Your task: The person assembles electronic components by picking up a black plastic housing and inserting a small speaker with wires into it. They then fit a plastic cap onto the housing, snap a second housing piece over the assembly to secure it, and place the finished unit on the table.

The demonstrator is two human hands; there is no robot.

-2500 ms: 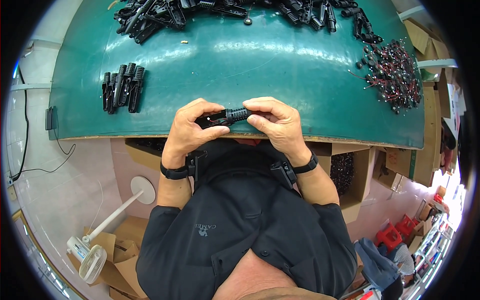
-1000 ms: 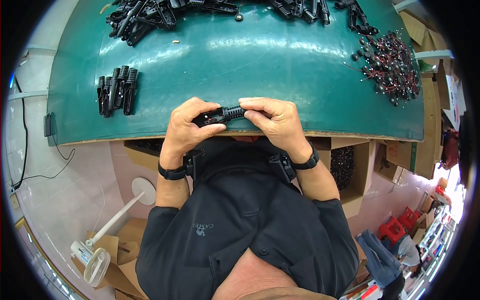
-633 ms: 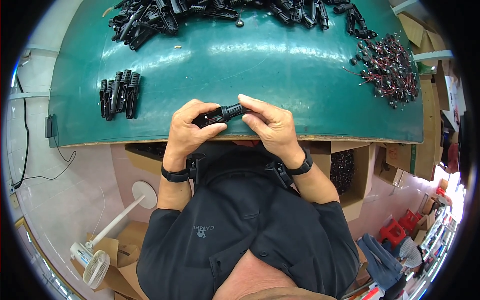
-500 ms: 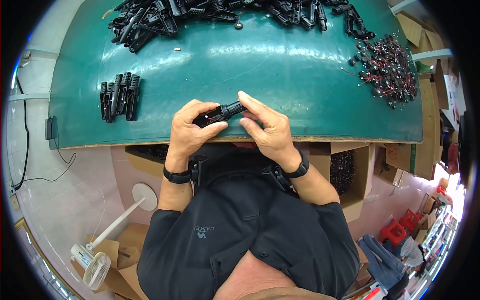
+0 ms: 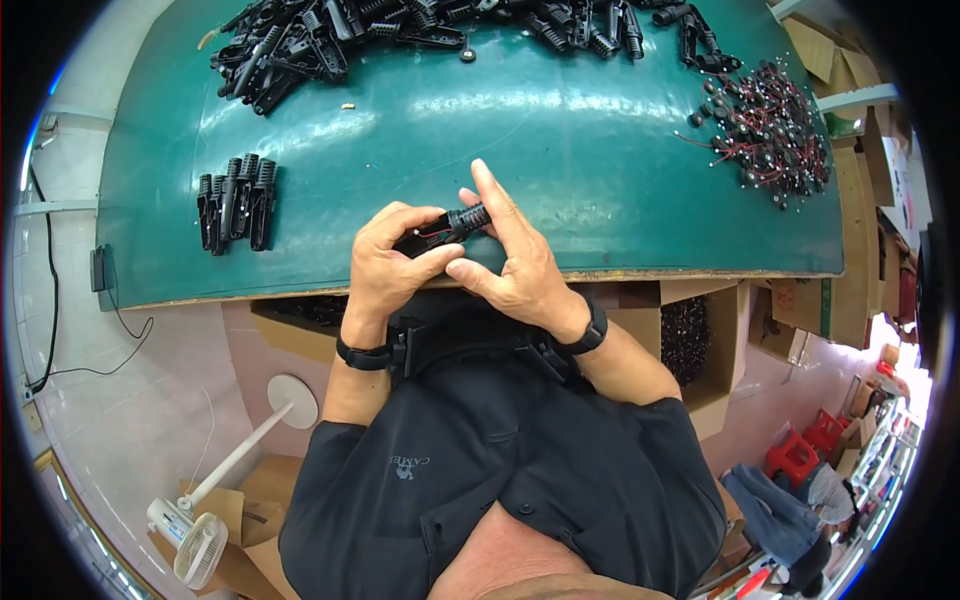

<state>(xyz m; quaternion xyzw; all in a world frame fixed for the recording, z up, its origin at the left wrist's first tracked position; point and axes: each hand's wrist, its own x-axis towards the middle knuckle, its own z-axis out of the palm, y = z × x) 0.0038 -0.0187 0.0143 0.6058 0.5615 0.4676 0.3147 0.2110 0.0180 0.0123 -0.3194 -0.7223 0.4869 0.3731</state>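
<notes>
Left hand (image 5: 395,255) fingers gripped the black ribbed housing (image 5: 428,240) at the green worktop's (image 5: 420,150) near edge; right hand (image 5: 515,262) fingers spread wide by its ribbed end. Relative to fingers: housing row (image 5: 236,205) left, housing heap (image 5: 290,55) beyond, red-wired parts (image 5: 775,135) far right, white fan (image 5: 200,550) below-left, red stools (image 5: 793,458) below-right.

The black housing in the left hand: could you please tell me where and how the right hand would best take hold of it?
Probably pinch the black housing across its ribbed end, coming from the right: that cylindrical part sticks out toward the right hand, while the left hand covers much of the open-sided end. The ribs may help against slipping.
</notes>
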